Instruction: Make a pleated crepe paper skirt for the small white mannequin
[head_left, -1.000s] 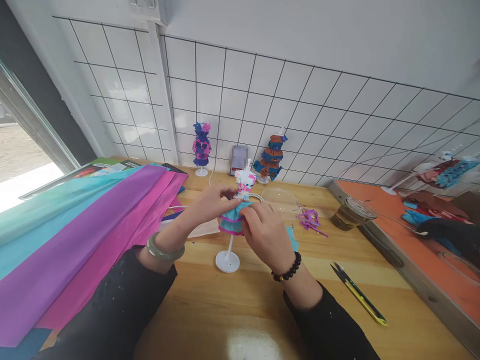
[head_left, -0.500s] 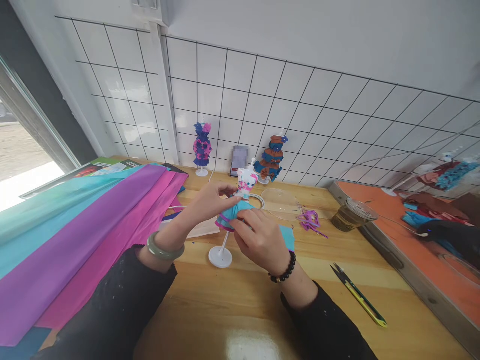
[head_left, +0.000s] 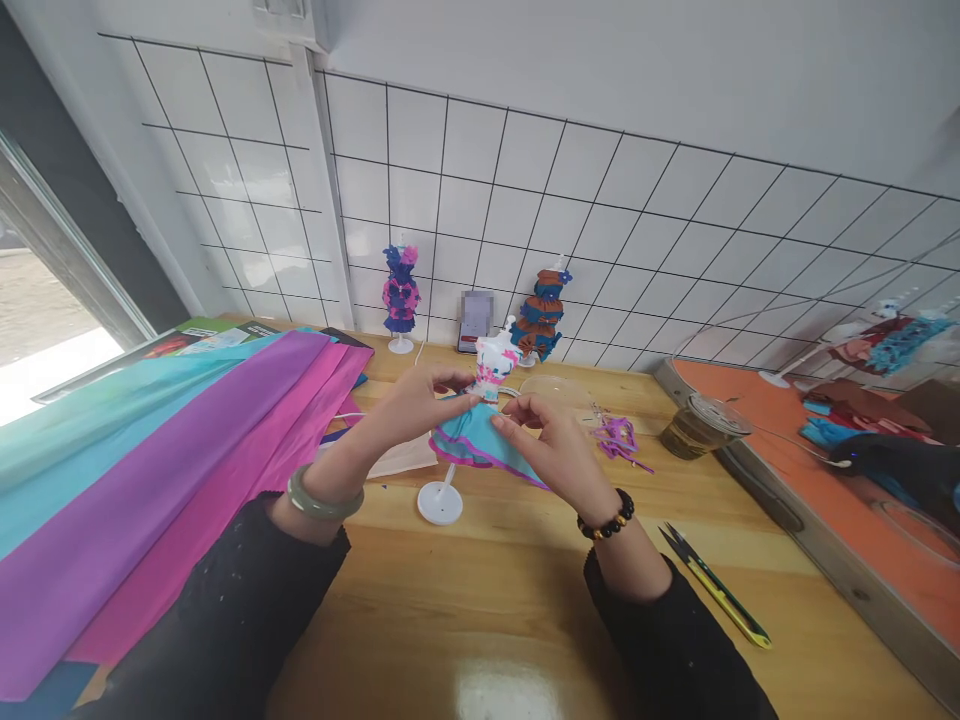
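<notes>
A small dress form with a white, pink-splashed bodice stands on a round white base between my hands. Around its waist hangs a light blue paper or cloth skirt with a purple edge. My left hand pinches the skirt's top at the left side of the waist. On the right, my right hand grips the skirt's upper edge between thumb and fingers, and the blue material spreads out below it. Part of the skirt is hidden behind my right hand.
Coloured sheets lie at the left. Two dressed forms, one blue and pink, one brown and blue, stand by the wall with a phone. Purple strips, a lidded cup and thread snips lie right.
My right hand has moved right and slightly up from the skirt's front. The skirt's right part is now drawn outward, showing more of its purple edge. The left hand stays at the waist.
</notes>
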